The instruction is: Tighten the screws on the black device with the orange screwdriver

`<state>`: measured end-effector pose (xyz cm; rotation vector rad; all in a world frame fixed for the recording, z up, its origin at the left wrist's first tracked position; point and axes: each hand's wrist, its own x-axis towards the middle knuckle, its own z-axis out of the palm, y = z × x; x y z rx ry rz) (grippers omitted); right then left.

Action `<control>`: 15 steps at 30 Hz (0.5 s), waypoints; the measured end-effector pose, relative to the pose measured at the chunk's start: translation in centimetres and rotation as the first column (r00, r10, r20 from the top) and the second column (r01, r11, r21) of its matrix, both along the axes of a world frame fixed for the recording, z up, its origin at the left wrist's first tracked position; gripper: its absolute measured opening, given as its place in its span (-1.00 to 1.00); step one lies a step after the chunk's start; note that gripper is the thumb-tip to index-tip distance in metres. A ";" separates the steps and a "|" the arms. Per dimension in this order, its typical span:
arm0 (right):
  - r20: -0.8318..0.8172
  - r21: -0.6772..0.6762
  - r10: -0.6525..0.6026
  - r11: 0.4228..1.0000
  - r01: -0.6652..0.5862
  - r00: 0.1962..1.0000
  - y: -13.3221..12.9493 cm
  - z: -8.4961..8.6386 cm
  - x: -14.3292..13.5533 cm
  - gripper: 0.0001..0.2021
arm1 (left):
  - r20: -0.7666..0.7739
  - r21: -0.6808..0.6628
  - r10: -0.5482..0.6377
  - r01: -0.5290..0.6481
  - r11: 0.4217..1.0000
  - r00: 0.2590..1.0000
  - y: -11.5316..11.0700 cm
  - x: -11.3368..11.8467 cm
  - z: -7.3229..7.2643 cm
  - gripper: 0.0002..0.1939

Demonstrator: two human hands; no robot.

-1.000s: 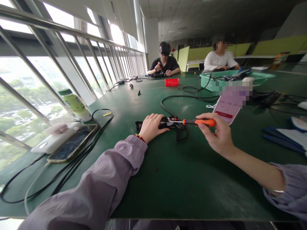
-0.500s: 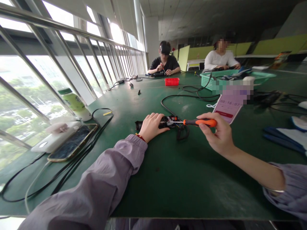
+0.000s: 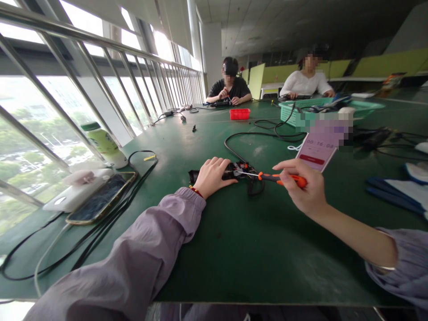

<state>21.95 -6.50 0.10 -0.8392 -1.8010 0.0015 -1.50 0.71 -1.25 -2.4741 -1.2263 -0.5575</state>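
Note:
My left hand point(image 3: 213, 177) is wrapped over a black corded device point(image 3: 238, 169) lying on the green table, pressing it down. The device's right end is opened up, with wires and small orange-red parts showing; its middle is hidden under my fingers. My right hand point(image 3: 306, 185) grips an orange-and-black screwdriver point(image 3: 276, 178) by its handle, index finger stretched forward above it. The thin shaft points left, its tip at the device's exposed inside; whether it touches a screw is too small to tell. A black cable point(image 3: 230, 140) runs from the device toward the back.
A phone showing a timer point(image 3: 316, 149) leans behind my right hand. Farther back are a red tray point(image 3: 240, 114), a green basket point(image 3: 290, 113) and two people. At left lie a phone point(image 3: 103, 198), a bottle point(image 3: 105, 145) and cables; gloves point(image 3: 397, 194) lie at right.
The screwdriver's handle has dipped and shifted slightly right, tilting the shaft. My right index finger has lifted off the handle and straightened. My left hand stays in place.

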 end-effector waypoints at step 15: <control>-0.093 0.121 -0.096 0.987 0.107 0.991 0.0 0.3 -0.8 -0.81 | 0.042 -0.041 -0.034 0.036 0.998 0.999 0.1 0.0 0.0 -0.44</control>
